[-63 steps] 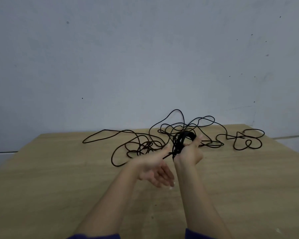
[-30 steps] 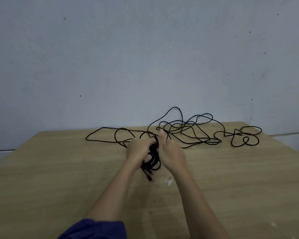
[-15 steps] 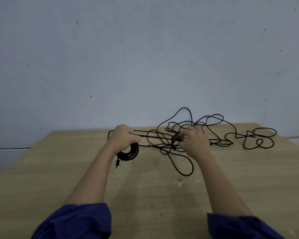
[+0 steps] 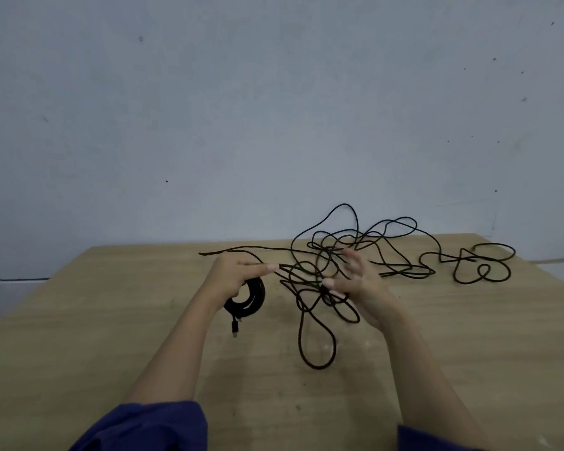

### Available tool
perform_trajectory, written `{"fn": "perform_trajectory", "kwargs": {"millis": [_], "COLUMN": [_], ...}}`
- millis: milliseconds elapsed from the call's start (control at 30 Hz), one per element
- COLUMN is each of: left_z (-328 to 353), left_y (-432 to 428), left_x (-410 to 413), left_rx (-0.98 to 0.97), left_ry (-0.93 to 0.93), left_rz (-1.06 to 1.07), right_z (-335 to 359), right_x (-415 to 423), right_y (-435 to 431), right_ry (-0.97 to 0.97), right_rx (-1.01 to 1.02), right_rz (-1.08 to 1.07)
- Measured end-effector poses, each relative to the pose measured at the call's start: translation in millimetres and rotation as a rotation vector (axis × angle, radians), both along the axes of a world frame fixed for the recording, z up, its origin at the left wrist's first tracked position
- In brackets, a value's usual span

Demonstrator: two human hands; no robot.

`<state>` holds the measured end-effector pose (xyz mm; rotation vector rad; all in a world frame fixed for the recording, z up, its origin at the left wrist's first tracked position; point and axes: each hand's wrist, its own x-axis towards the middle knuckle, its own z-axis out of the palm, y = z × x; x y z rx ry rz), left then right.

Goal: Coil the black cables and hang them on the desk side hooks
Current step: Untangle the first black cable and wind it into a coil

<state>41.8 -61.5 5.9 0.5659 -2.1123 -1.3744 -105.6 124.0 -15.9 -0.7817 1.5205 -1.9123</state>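
Left of the loose tangle [image 4: 331,252], the coil [image 4: 254,299] — desk [image 4: 79,336] beneath, wall [image 4: 241,109] behind.

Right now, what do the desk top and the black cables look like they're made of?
Desk top: light wood or wood-look laminate, matte; faint grain streaks and a few scuffs show. Loose cable and coiled cable: black, matte, flexible jacket, perhaps rubber, plastic or braid; both bend in soft loops without glare, too blurred to say which.

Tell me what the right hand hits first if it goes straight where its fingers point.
The right hand, fingers spread and pointing toward the wall, would meet the loose tangle of thin black cable first; it may already touch strands.
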Motion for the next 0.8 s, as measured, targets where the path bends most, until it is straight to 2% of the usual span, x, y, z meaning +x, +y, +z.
{"fn": "perform_trajectory", "kwargs": {"millis": [67, 133, 300, 333, 400, 500, 567, 633, 700, 800], "left_z": [4.2, 12.4, 29.9, 31.8, 33.6, 37.8, 42.1, 47.5, 52.1, 55.2], "left_y": [2.0, 0.2, -9.6, -8.9, -6.5, -0.2, 3.7, 4.6, -1.3, -16.3], "left_x": [-2.3, -3.3, 5.0, 8.2, 13.4, 18.9, 20.4, 21.9, 24.3, 32.4], "left_rx": [0.073, 0.166, 0.303, 0.314, 0.323, 0.342, 0.351, 0.359, 0.361, 0.334], "left_ry": [0.090, 0.195, 0.345, 0.355, 0.363, 0.383, 0.405, 0.415, 0.424, 0.409], "left_rz": [0.059, 0.132, 0.133, 0.117, 0.071, -0.003, -0.018, -0.004, 0.054, 0.225], "right_z": [-7.1, -14.4, -30.2, -33.9, -40.2, -41.5, -40.4, -37.7, -29.2, -13.1], "right_x": [2.7, 3.6, 15.0, 19.0, 26.3, 35.0, 41.6, 43.9, 38.3, 14.4], "right_y": [5.4, 6.7, -15.3, -19.6, -27.1, -39.8, -48.5, -53.1, -51.4, -28.4], "right_ry": [0.049, 0.194, 0.705, 0.840, 0.962, 0.871, 0.880, 0.967, 0.937, 0.669], "right_rx": [0.161, 0.353, 0.830, 0.879, 0.776, 0.604, 0.705, 0.812, 0.787, 0.582], "right_rz": [0.212, 0.340, 0.165, 0.112, 0.025, 0.073, 0.164, 0.180, 0.066, -0.182]}}
